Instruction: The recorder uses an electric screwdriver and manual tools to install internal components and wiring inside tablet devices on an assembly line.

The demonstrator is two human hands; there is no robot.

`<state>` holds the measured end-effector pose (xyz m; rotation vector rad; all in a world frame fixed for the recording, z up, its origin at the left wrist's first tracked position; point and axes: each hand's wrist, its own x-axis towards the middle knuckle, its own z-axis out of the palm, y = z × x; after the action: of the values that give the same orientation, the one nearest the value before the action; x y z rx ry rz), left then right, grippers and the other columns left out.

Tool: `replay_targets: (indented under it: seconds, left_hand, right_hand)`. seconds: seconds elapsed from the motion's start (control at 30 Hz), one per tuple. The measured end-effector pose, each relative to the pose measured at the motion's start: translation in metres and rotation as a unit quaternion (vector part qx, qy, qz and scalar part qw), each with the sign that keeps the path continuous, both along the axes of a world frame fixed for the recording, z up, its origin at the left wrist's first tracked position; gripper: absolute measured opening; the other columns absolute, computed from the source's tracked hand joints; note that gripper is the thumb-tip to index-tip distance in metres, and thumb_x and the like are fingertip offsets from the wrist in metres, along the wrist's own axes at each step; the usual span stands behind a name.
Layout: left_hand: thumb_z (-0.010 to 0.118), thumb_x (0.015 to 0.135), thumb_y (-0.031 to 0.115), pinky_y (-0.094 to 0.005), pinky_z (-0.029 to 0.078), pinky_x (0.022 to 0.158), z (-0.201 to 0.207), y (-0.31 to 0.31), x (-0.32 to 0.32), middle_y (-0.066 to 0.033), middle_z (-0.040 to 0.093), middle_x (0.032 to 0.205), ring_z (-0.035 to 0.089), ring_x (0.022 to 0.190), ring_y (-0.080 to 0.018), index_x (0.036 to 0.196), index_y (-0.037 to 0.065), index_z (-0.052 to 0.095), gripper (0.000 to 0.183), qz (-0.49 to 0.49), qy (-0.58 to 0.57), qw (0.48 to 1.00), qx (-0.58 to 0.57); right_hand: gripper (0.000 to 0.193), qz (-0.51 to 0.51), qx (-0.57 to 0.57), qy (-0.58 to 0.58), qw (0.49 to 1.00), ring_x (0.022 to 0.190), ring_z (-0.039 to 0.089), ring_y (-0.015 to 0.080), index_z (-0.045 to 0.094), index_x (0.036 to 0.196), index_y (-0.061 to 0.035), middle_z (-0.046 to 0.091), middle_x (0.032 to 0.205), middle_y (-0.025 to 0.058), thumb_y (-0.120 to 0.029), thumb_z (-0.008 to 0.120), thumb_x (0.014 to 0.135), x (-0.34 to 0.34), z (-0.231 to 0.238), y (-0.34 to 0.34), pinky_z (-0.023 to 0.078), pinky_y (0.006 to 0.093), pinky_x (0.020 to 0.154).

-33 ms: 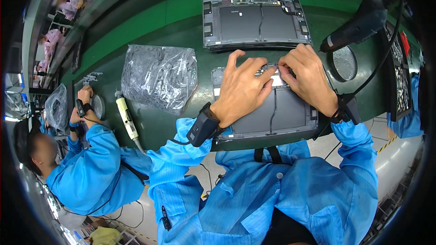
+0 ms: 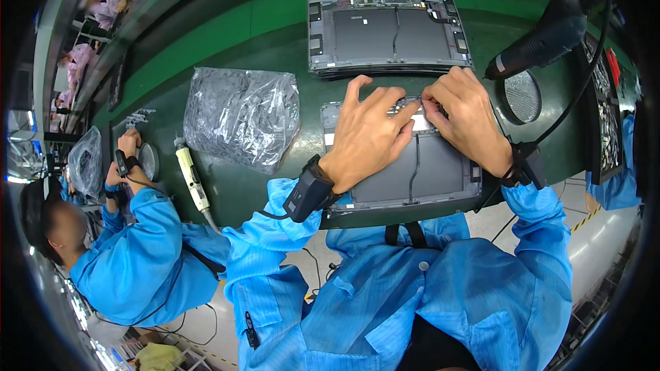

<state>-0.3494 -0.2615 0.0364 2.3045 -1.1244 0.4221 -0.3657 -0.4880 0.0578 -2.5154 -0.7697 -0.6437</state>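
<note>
An opened laptop base (image 2: pixel 440 172) lies in front of me at the bench's near edge, its dark battery and thin black cable facing up. Over its left part rests my left hand (image 2: pixel 368 136), fingers spread and bent, its index finger reaching toward the circuit board at the far side. My right hand (image 2: pixel 467 113) is closed, thumb and fingertips pinched together at that board near the left index finger. Whatever is between those fingertips is too small and covered to make out. The two hands hide much of the board. Each wrist carries a strapped black device.
Beyond the laptop is a stack of similar opened laptop bases (image 2: pixel 364 34). Left are a bubble-wrap-like clear bag (image 2: pixel 240 120) and a pale electric screwdriver (image 2: pixel 192 182). A black handheld tool (image 2: pixel 540 34) overhangs a round dish (image 2: pixel 522 96) at right. A co-worker (image 2: pixel 148 254) works at left.
</note>
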Motion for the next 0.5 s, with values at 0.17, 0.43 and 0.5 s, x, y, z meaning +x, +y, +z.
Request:
replay_targets:
  seconds: [0.17, 0.43, 0.5]
  left_hand:
    - [0.080, 0.090, 0.017, -0.0556, 0.040, 0.114, 0.003, -0.002, 0.003, -0.0093, 0.072, 0.117, 0.071, 0.103, -0.0245, 0.119, 0.009, 0.079, 0.030, -0.007, -0.005, 1.000, 0.029]
    - [0.078, 0.088, 0.015, -0.0555, 0.040, 0.115, -0.001, -0.004, 0.002, -0.0098, 0.072, 0.116, 0.072, 0.101, -0.0249, 0.118, 0.007, 0.079, 0.030, -0.005, -0.009, 1.000, 0.026]
    - [0.079, 0.088, 0.015, -0.0554, 0.040, 0.114, -0.001, -0.004, 0.001, -0.0098, 0.072, 0.116, 0.072, 0.101, -0.0249, 0.117, 0.007, 0.079, 0.030, 0.000, -0.016, 1.000, 0.026]
  right_hand:
    - [0.015, 0.001, -0.044, 0.005, 0.999, 0.086, 0.060, 0.0312, 0.071, 0.090, -0.0024, 0.062, 0.085, 0.0097, -0.002, 0.082, 0.080, -0.001, 0.009, 0.003, 0.050, 0.0446, 0.080]
    - [0.021, 0.043, 0.024, 0.025, 0.998, 0.088, 0.063, 0.0311, 0.075, 0.102, 0.0003, 0.066, 0.091, 0.0093, 0.003, 0.078, 0.082, -0.005, -0.007, -0.009, 0.049, 0.0442, 0.081]
    - [0.022, 0.044, 0.013, 0.013, 0.999, 0.089, 0.063, 0.0310, 0.075, 0.103, 0.0009, 0.066, 0.092, 0.0096, 0.003, 0.077, 0.082, -0.007, -0.010, -0.009, 0.049, 0.0442, 0.081]
